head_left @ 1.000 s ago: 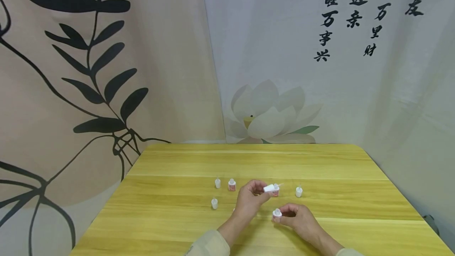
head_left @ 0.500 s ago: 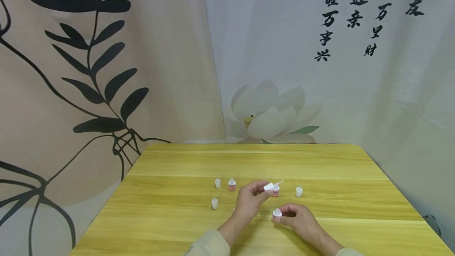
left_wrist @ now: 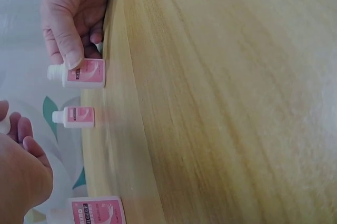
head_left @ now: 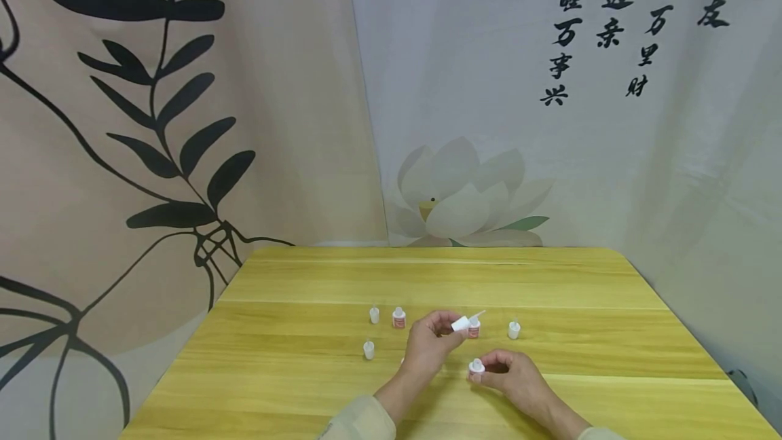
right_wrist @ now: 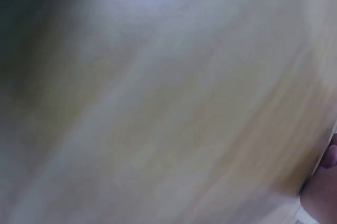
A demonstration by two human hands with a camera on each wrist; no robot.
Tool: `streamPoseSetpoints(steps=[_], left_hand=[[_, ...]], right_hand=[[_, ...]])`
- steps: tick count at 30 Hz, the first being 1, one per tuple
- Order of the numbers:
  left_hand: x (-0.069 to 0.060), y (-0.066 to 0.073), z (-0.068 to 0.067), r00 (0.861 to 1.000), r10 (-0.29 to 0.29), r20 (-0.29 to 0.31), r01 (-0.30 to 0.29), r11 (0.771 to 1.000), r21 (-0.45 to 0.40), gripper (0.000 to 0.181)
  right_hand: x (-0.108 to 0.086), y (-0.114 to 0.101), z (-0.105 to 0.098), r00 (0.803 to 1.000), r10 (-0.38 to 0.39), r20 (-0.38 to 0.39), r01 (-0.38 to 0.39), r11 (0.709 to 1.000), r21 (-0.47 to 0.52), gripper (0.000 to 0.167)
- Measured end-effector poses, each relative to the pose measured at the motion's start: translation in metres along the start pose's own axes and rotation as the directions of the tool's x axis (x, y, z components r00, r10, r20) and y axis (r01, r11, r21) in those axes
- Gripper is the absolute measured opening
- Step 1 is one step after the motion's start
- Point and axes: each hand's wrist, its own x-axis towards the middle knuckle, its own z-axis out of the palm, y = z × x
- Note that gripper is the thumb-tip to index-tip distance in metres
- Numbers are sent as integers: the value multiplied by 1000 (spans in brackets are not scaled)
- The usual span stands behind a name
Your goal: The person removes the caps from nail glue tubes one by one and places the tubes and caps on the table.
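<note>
In the head view my left hand [head_left: 430, 341] pinches a white brush cap [head_left: 460, 324], its thin applicator pointing up to the right. My right hand [head_left: 518, 380] holds a small open nail glue bottle [head_left: 476, 368] upright by its sides. The left wrist view shows this bottle's pink label [left_wrist: 90, 73] under the right thumb. Beyond the left fingers stands another open nail glue bottle [head_left: 474, 328], partly covered by the cap. The left wrist view catches only part of my left hand [left_wrist: 21, 176]. The right wrist view is mostly blurred, with a bit of hand [right_wrist: 322, 195] at its edge.
On the wooden table [head_left: 293, 358], another open bottle [head_left: 399, 318] stands to the left. Loose white caps stand at the back left [head_left: 375, 315], front left [head_left: 369, 350] and right [head_left: 514, 329]. A large-looking bottle [left_wrist: 100, 211] is close in the left wrist view. A printed curtain hangs behind.
The brush cap in my left hand tilted, its applicator tip rising, then shifted slightly left and down. My right hand and its nail glue bottle stay in place.
</note>
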Motion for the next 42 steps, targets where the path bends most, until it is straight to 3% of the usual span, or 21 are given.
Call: streamPoseSetpoints(steps=[6,11,18,26,34,42], left_hand=[[0,0,0,1000,-8,-4,8,1000,-10,25],[0,-1,1,1000,19,11,-19,999,-42,34],[0,0,2,1000,23,-1,-23,998,-56,24],[-1,2,0,1000,13,-3,-14,999,-33,23],[2,1,-1,998,28,-49,-24,997,67,19],[2,1,-1,997,55,-61,-52,997,55,24]], right_hand=[[0,-1,0,1000,1,-4,-1,1000,-2,25],[-1,-1,0,1000,1,1,-1,1000,-3,26],[-1,0,0,1000,4,-2,-4,1000,1,26],[-1,-1,0,1000,3,-13,-3,1000,-16,25],[0,1,0,1000,-7,-9,7,1000,-13,25],[0,1,0,1000,2,-21,-3,1000,-9,25]])
